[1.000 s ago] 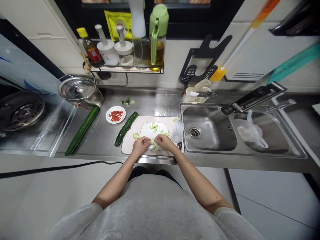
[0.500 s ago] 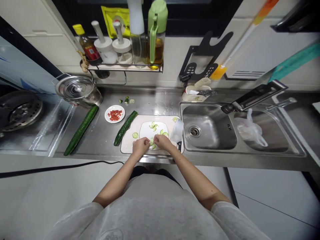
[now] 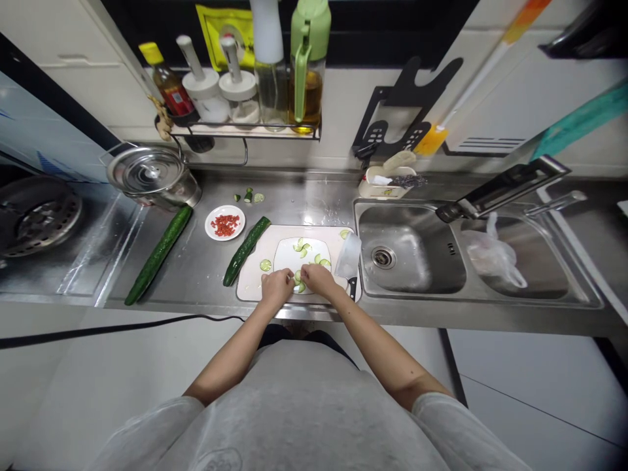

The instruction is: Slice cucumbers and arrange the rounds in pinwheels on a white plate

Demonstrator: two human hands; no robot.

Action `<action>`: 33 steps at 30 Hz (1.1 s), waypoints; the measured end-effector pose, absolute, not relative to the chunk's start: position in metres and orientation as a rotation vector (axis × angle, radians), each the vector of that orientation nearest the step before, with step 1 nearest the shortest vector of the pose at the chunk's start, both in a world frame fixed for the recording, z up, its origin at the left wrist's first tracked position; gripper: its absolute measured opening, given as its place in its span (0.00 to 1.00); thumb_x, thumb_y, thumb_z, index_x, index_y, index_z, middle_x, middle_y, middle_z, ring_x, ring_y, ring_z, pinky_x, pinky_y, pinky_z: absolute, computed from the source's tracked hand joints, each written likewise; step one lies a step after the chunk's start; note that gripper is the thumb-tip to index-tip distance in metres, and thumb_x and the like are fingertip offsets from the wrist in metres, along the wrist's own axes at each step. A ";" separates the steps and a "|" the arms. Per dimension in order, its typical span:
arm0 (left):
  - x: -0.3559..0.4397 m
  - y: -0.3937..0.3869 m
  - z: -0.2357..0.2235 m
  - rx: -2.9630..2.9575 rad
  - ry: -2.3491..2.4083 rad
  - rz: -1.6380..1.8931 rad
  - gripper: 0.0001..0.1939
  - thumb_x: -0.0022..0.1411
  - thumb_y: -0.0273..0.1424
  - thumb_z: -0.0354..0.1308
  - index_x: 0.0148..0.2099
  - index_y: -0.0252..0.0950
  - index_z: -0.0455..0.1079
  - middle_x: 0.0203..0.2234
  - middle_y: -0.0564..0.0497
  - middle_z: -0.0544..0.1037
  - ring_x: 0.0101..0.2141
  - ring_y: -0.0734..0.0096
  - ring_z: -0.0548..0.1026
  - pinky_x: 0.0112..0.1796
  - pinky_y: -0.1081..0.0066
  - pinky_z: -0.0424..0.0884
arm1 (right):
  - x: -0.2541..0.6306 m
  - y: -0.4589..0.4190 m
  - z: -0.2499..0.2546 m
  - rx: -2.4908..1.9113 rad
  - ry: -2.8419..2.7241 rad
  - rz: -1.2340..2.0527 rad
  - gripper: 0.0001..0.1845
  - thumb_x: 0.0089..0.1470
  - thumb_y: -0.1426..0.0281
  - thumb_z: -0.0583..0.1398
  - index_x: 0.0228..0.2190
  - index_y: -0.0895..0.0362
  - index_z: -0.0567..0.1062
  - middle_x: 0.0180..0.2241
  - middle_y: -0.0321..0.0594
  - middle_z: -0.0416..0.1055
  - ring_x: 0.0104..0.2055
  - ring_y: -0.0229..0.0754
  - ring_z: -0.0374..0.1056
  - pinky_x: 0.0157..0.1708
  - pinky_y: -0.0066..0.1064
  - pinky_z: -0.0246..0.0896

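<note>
A white plate [image 3: 283, 254] with small groups of cut cucumber slices rests on a pale cutting board [image 3: 249, 292]. At the plate's near edge, my right hand [image 3: 318, 280] pinches at a cucumber slice [image 3: 299, 282]. My left hand [image 3: 277, 288] is beside the same slices with its fingers closed; what they hold, if anything, is too small to make out. A single round slice [image 3: 265, 265] lies on the board to the left. On the board's right side is a cleaver [image 3: 348, 256], with another slice [image 3: 345, 233] behind its blade.
A cut cucumber [image 3: 246, 252] touches the board's left edge; a whole cucumber [image 3: 159, 255] lies farther left. Beyond are a small plate of chopped red bits [image 3: 214, 230], cucumber ends [image 3: 248, 195] and a lidded pot [image 3: 186, 190]. The sink [image 3: 417, 261] adjoins the board's right.
My hands stay over the near edge of the plate, with only slight finger movement around the slices. Everything on the counter is where it was.
</note>
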State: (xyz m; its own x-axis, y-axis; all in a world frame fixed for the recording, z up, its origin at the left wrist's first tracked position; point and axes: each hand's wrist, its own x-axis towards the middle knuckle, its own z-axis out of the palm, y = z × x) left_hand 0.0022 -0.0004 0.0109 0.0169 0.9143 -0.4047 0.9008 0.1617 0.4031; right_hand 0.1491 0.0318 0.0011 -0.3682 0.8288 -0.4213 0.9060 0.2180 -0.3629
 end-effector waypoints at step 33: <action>0.009 -0.003 0.000 1.847 1.896 0.031 0.11 0.60 0.40 0.55 0.39 0.40 0.74 0.38 0.47 0.76 0.44 0.59 0.70 0.45 0.61 0.57 | 0.147 0.004 0.005 1.876 2.205 -0.713 0.12 0.62 0.67 0.49 0.41 0.56 0.69 0.39 0.45 0.73 0.43 0.44 0.67 0.35 0.30 0.54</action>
State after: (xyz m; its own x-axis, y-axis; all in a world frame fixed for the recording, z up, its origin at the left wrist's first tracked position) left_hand 0.0090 -0.0028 -0.0003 0.0350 0.9452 -0.3245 0.9340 0.0846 0.3472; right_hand 0.1472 0.0037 0.0049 -0.2006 0.8868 -0.4164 0.9628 0.0998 -0.2512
